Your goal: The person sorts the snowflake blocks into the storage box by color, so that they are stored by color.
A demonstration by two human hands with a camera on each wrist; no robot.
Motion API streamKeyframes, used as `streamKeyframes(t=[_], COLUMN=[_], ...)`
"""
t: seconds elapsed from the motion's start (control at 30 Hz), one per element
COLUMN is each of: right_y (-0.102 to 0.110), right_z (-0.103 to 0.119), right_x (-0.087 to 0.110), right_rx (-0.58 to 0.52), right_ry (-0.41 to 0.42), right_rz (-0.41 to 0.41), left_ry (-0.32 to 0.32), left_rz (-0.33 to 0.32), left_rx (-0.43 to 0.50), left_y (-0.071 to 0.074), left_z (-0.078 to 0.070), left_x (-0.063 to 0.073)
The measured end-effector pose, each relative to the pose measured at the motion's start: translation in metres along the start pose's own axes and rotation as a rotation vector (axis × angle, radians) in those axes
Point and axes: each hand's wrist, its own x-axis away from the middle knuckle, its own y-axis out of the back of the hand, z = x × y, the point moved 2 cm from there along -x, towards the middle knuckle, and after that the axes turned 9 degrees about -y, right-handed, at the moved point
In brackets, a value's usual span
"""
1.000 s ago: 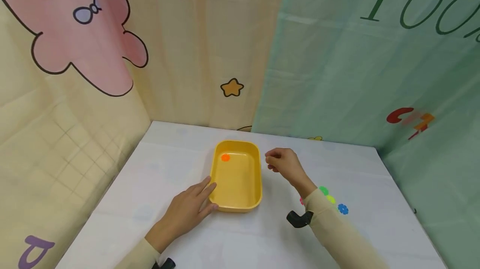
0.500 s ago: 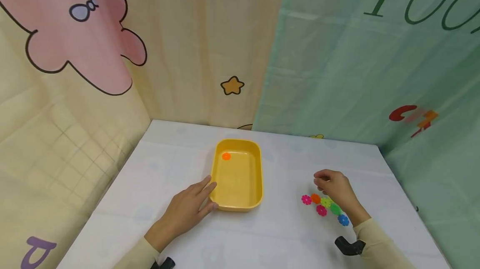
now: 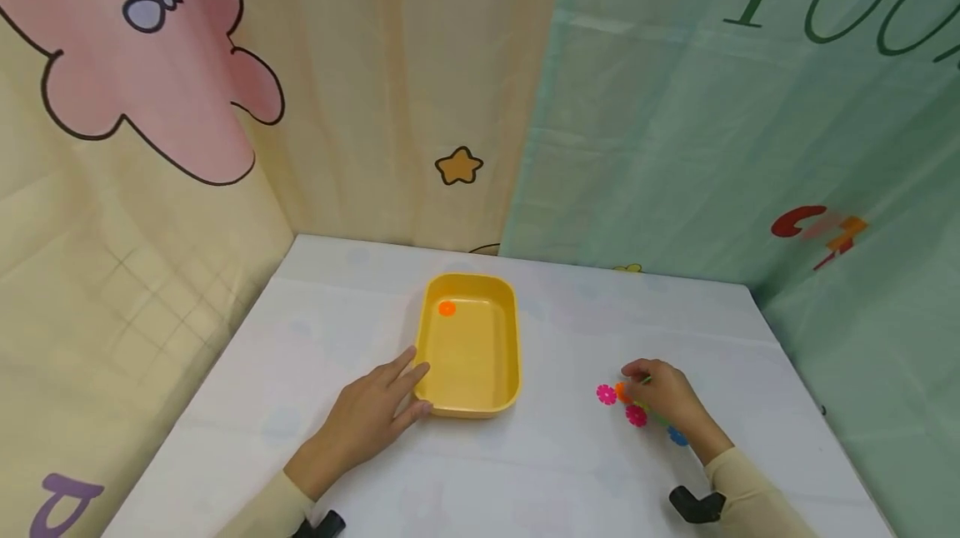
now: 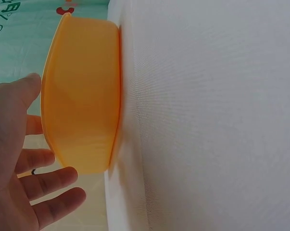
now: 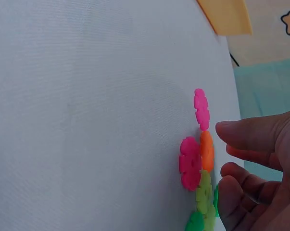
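Note:
My left hand (image 3: 367, 421) rests at the left side of the yellow plastic tray (image 3: 480, 409), fingers extended. In the left wrist view the thumb touches the tray's rim. Inside the tray lies an orange disc (image 3: 447, 308). My right hand (image 3: 667, 396) hovers low over notched, flower-shaped plastic discs, fingers loosely bent, thumb apart from the other fingertips. Around it lie a pink disc (image 3: 607, 394), another pink disc (image 3: 636, 415), an orange flower disc (image 5: 207, 151), yellow-green discs (image 5: 203, 192), a green disc (image 5: 195, 222) and a blue disc (image 3: 677, 436). A further green disc (image 5: 216, 199) is partly hidden by the fingers.
A white cloth covers the table (image 3: 540, 471). Patterned curtains (image 3: 375, 105) stand along its back and sides. Black wrist mounts (image 3: 696, 506) sit at both wrists.
My right hand has moved from beside the tray rightward to the discs, then lowered among them. My left hand has stayed at the tray, which holds the same orange disc.

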Motion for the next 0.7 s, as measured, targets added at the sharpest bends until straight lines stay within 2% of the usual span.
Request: streamKeyframes(t=[0.33, 0.7], right_y=[-0.0072, -0.01], right_z=[-0.0004, -0.0042], right_x=[0.0016, -0.001], right_rx=[0.066, 0.057], right_ry=[0.032, 0.033], right_rz=[0.034, 0.041], left_ry=[0.002, 0.003], left_rz=[0.021, 0.018], left_rx=[0.014, 0.009], left_y=[-0.0015, -0.0006], left_z=[0.0003, -0.0002], left_x=[-0.0023, -0.0028])
